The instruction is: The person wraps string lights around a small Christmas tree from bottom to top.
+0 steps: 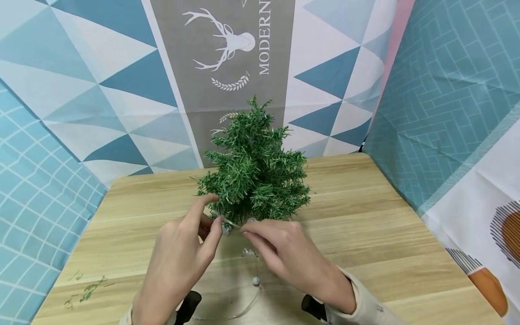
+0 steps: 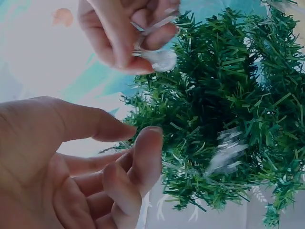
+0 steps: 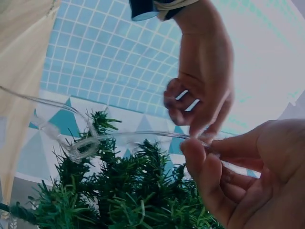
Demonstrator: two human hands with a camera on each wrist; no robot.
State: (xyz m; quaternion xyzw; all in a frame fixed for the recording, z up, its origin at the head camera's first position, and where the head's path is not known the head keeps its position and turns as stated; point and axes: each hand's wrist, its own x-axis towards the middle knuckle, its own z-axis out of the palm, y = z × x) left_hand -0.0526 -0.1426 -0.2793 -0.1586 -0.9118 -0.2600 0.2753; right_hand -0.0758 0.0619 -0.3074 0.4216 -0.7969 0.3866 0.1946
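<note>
A small artificial Christmas tree (image 1: 253, 167) with green needles stands toward the back of the table. My right hand (image 1: 286, 246) is at its lower front and pinches the clear wire (image 3: 152, 134) of a string of lights between thumb and fingers. A clear bulb (image 2: 164, 60) hangs by those fingertips. My left hand (image 1: 178, 248) is to the left, thumb and index finger apart, close to the wire and the lower branches. Another clear bulb (image 2: 228, 151) rests among the needles. More of the string, with a whitish bulb (image 1: 256, 280), trails down onto the table between my forearms.
The light wood table (image 1: 365, 234) reaches out on both sides of the tree. Loose green needles (image 1: 91, 289) lie at its front left. Patterned cloths hang behind it, with a deer print (image 1: 239, 42) in the middle, and on the left and right.
</note>
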